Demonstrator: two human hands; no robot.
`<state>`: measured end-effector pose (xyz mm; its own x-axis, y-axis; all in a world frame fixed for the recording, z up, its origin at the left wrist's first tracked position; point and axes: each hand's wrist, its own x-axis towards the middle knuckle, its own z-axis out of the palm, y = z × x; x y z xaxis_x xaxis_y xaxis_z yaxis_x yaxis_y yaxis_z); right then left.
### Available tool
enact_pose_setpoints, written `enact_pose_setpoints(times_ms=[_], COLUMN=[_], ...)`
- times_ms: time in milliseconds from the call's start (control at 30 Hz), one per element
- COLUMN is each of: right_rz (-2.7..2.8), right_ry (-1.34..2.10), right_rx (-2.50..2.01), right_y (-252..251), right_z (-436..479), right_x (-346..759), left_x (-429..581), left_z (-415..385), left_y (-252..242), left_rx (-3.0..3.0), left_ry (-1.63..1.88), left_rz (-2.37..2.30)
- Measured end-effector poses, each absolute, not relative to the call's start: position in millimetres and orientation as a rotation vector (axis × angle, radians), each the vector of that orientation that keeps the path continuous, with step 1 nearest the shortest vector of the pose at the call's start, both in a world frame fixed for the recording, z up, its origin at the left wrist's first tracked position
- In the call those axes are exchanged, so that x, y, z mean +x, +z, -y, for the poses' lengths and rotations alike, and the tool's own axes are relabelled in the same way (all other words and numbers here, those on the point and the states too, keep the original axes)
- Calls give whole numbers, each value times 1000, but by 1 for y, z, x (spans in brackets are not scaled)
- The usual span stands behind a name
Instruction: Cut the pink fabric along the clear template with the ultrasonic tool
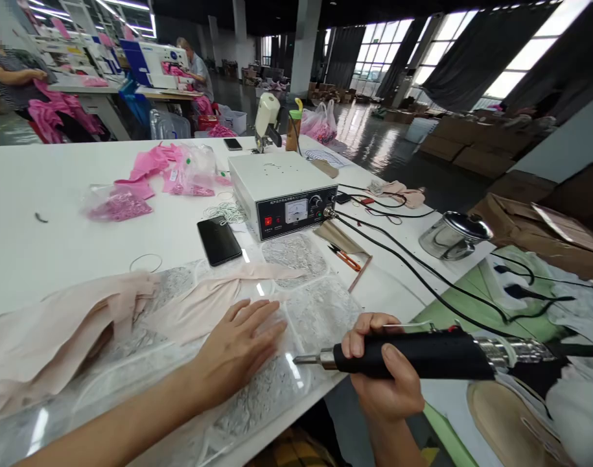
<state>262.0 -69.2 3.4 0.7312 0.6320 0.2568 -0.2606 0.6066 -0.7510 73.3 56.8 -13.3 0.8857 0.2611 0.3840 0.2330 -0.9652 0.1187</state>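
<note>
My right hand (pixel 388 370) is wrapped round a black handheld ultrasonic cutter (pixel 417 355). Its pointed metal tip aims left, just above the patterned clear mat (pixel 320 311). Fingers stretched out, my left hand (pixel 247 337) rests flat by the edge of a pale pink fabric piece (pixel 203 305) on the mat. To the left lies a stack of similar pale pink fabric pieces (pixel 67 331). A cable leads from the cutter area to a white control box (pixel 286 194) with a dial and a red switch.
A black phone (pixel 219 241) lies left of the box. Orange thread snips (pixel 345 257) sit in front of it. A lidded glass mug (pixel 454 235) stands at the right edge. Bagged pink pieces (pixel 118 202) lie further back. Black cables (pixel 403 259) cross the right side. Two people work at the back left.
</note>
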Motion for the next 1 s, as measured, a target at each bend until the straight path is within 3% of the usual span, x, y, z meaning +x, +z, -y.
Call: enact_pose_setpoints(times_ms=[133,600,800,1000], right_rz=[496,467,485,493], right_ry=[478,405,429,438], right_rx=[-764,-734,-761,-792], right_y=[0,0,-3,-3], right_z=[73,64,69,72], right_x=[261,252,252,253], left_x=[71,73,81,82], left_z=[-68,-58,-69,-73], left_y=[-17,-18,9,11], left_rx=[2902,2843,2857,2871], left_ry=[605,677,415,342], left_rz=[-134,-171,276,317])
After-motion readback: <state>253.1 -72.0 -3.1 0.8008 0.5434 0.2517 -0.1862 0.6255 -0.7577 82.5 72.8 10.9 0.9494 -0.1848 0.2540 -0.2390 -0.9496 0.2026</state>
